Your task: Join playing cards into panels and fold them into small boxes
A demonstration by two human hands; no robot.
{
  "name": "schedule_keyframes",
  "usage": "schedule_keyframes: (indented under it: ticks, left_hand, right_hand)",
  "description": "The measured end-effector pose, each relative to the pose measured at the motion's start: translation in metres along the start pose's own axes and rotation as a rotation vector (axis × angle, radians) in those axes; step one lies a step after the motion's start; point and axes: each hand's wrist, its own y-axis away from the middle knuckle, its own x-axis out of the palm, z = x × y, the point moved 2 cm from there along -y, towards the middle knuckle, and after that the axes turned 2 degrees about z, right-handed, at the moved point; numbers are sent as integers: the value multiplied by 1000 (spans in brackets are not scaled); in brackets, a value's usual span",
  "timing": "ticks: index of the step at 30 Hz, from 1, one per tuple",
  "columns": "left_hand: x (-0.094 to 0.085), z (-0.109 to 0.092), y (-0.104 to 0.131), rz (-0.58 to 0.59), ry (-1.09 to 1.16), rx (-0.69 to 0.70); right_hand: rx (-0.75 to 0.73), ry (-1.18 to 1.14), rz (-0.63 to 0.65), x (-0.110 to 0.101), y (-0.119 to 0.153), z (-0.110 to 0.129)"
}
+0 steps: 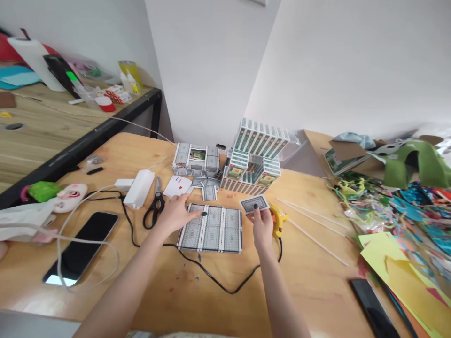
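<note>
My right hand [261, 225] pinches a grey-backed playing card [253, 203] beside the yellow glue gun [278, 219]. Fingers apart, my left hand [178, 213] hovers by the top left corner of a flat panel of grey-backed cards [213, 230], near the loose face-up cards [177, 185]. Whether it touches the panel is unclear. One card [209, 193] lies above the panel, in front of a scattered pile. Behind stand a card-covered box structure [197, 158] and a stack of green and white card boxes [252, 162].
Black scissors [154, 209], a white power adapter [140, 188] and a phone [82, 246] lie at left. White sticks [317, 216], craft scraps [373, 202], yellow sheets [405, 267] and another phone [373, 307] are at right. A black cable [225, 291] curves below the panel.
</note>
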Motion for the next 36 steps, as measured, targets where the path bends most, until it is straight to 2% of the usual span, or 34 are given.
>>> schedule_keyframes:
  ticks: [3,7,9,14,16,18,21,24,27,30,33,36]
  left_hand:
    - [-4,16,2,161,97,-73]
    - [-4,13,12,220,224,-63]
    - [1,6,19,185,318,-64]
    - [9,-6,36,-15,680,-169]
    - [6,-10,40,-79,846,-140]
    - [0,-12,42,-98,880,-52]
    - [-14,-13,44,-43,670,117]
    - [-29,-16,48,-18,263,282]
    - [-38,-31,52,9,-75,377]
    - [-36,-58,54,-10,-260,487]
    - [-25,-87,52,11,-339,595]
    - [-16,-104,44,37,-382,605]
  right_hand:
    - [83,-99,-16,5,12,-16]
    - [149,-212,-40,14,22,-20]
    - [145,-250,-60,17,22,-16]
    - [53,-291,-84,15,20,0]
    - [2,-284,-89,14,20,7]
    - [-43,-264,-91,12,22,13]
    - [-84,-220,-75,12,25,19]
    - [-111,-197,-59,13,29,21]
    - [-122,-232,-61,15,33,21]
    - [-113,-239,-82,15,36,20]
    - [-105,-186,-99,14,39,19]
    - [-117,-155,-81,12,39,21]
